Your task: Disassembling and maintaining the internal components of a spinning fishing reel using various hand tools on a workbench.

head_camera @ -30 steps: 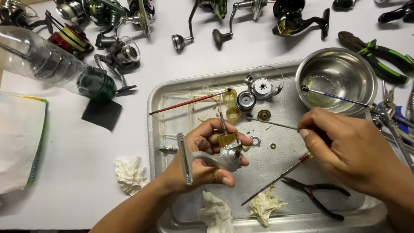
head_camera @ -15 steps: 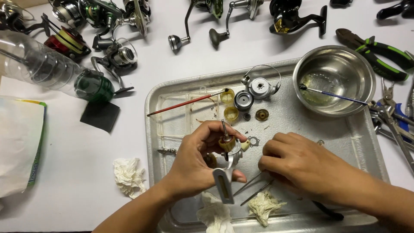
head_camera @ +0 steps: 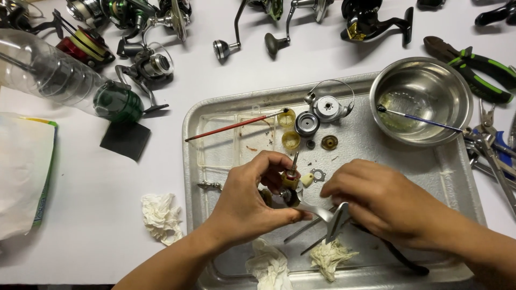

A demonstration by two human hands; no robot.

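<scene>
— What sits on the counter (head_camera: 86, 225) to the left?

— A clear plastic bottle (head_camera: 59, 75) lying on its side, a black square pad (head_camera: 125, 140), a crumpled tissue (head_camera: 159, 216) and a white bag (head_camera: 21, 172).

— And inside the metal tray (head_camera: 457, 177)?

— A steel bowl (head_camera: 422, 99) with a blue-handled brush (head_camera: 424, 121) leaning in it, a red-handled brush (head_camera: 236, 124) and two small yellow cups (head_camera: 289, 129).

— To the right?

— Green-handled pliers (head_camera: 473, 67).

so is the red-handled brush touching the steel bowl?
Apart. In the head view the red-handled brush lies across the clear plastic tray at the left of the metal tray, while the steel bowl sits at the far right, with loose reel parts between them.
</scene>
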